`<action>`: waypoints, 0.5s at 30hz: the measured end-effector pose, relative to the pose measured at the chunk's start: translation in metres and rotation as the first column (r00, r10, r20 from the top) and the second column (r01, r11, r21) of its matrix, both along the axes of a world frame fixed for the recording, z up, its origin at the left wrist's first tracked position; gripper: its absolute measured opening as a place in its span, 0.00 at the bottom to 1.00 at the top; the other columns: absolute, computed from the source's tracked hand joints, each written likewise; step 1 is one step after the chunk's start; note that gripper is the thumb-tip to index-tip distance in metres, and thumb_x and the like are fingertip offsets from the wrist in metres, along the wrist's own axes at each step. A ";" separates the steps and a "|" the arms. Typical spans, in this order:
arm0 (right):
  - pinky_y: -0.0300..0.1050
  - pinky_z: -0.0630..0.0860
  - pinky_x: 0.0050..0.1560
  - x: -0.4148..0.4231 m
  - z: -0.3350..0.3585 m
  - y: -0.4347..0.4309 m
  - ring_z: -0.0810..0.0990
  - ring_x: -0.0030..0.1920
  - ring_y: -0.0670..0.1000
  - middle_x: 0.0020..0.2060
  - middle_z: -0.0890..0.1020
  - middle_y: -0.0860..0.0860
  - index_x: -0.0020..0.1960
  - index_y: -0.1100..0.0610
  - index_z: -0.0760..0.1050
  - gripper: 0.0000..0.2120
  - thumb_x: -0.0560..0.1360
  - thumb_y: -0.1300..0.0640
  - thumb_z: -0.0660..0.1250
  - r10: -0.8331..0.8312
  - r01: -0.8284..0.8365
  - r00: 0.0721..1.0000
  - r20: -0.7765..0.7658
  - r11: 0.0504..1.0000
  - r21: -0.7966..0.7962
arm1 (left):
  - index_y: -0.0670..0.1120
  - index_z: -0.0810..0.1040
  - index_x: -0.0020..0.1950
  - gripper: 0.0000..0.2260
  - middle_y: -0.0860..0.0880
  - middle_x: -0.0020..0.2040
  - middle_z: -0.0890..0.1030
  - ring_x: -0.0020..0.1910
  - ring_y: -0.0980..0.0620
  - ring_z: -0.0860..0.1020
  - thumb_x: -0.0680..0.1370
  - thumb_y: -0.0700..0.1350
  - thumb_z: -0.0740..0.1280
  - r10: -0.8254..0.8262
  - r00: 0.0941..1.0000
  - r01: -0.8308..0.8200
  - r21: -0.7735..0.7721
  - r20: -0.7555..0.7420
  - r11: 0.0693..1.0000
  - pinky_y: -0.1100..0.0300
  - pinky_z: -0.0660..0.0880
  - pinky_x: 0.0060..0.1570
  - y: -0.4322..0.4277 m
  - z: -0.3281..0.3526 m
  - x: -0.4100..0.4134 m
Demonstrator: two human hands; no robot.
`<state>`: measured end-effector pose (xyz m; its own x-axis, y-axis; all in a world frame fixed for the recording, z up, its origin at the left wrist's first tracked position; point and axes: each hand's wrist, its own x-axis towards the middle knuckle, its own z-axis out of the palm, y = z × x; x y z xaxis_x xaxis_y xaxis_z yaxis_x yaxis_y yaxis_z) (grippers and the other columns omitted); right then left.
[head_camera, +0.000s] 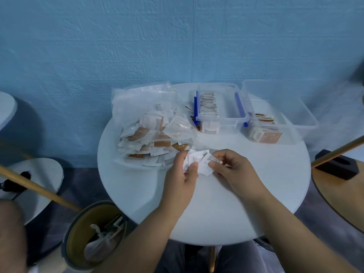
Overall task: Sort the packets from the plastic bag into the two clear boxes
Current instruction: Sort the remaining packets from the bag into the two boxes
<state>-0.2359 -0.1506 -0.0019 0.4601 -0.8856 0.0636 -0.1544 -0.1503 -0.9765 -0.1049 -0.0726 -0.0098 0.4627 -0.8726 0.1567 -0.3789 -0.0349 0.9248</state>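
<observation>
Packets [197, 161], a small fan of white ones, are held between both hands just above the middle of the round white table [216, 209]. The left hand [180, 175] grips the stack, its thumb on top and its fingers curled behind. The right hand [231, 167] pinches the fan's right edge between thumb and forefinger, with its other fingers curled in.

The plastic bag [137, 107] slumps open at 10 o'clock. Its heap of white and brown packets reaches to just beside the left hand's fingertips. At 12 to 1 o'clock stands a clear box [220, 120] with blue clips, packets stacked on edge inside. Just beside it, at 2 o'clock, a second clear box [295, 115] holds a shorter row near its front wall and reaches the table's rim.

Open tabletop runs from the hands to the near rim at 6 o'clock, crossed by both forearms. Below the rim at 7 o'clock stands a waste bin [78, 229]. Wooden poles [39, 188] slant in off the table at 9 and 3 o'clock.
</observation>
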 end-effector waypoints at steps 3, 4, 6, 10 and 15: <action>0.38 0.72 0.42 -0.006 -0.007 0.000 0.73 0.36 0.45 0.38 0.80 0.44 0.44 0.52 0.78 0.08 0.71 0.64 0.70 -0.067 0.068 0.998 0.013 0.995 -0.077 | 0.53 0.66 0.66 0.14 0.62 0.52 0.74 0.50 0.59 0.76 0.80 0.44 0.58 -0.098 0.993 0.097 0.030 0.066 0.995 0.59 0.75 0.54 -0.003 -0.001 -0.009; 0.38 0.73 0.42 -0.007 -0.009 0.000 0.74 0.37 0.45 0.41 0.80 0.45 0.46 0.52 0.78 0.08 0.71 0.64 0.70 -0.081 0.082 0.997 0.013 0.993 -0.087 | 0.51 0.65 0.67 0.15 0.58 0.53 0.74 0.50 0.57 0.76 0.81 0.45 0.57 -0.134 0.986 0.129 0.054 0.100 0.990 0.59 0.74 0.54 -0.004 -0.002 -0.010; 0.36 0.74 0.41 -0.006 -0.012 0.001 0.74 0.38 0.45 0.44 0.79 0.46 0.51 0.51 0.76 0.13 0.71 0.64 0.71 -0.084 0.084 0.996 0.003 0.990 -0.110 | 0.50 0.64 0.69 0.16 0.54 0.55 0.75 0.52 0.55 0.75 0.81 0.46 0.55 -0.193 0.965 0.175 0.111 0.177 0.978 0.60 0.72 0.53 -0.006 -0.003 -0.009; 0.31 0.72 0.45 -0.006 -0.015 0.000 0.75 0.43 0.42 0.47 0.75 0.46 0.60 0.49 0.73 0.21 0.70 0.64 0.71 -0.036 0.019 0.997 -0.061 0.968 -0.251 | 0.49 0.64 0.69 0.18 0.50 0.61 0.75 0.57 0.53 0.73 0.80 0.47 0.59 -0.219 0.928 0.193 0.115 0.300 0.974 0.62 0.71 0.54 -0.008 -0.006 -0.007; 0.34 0.73 0.45 -0.008 -0.014 0.000 0.75 0.45 0.45 0.48 0.77 0.48 0.52 0.46 0.75 0.17 0.70 0.64 0.72 -0.002 -0.012 0.999 -0.038 0.939 -0.345 | 0.49 0.66 0.67 0.16 0.52 0.58 0.77 0.54 0.53 0.76 0.79 0.45 0.61 -0.186 0.955 0.165 0.107 0.232 0.980 0.70 0.70 0.46 -0.005 -0.007 -0.006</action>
<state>-0.2438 -0.1508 -0.0160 0.4723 -0.8100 0.3476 -0.1879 -0.4778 -0.8581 -0.1106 -0.0780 -0.0168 0.2584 -0.9517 0.1655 -0.5967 -0.0226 0.8021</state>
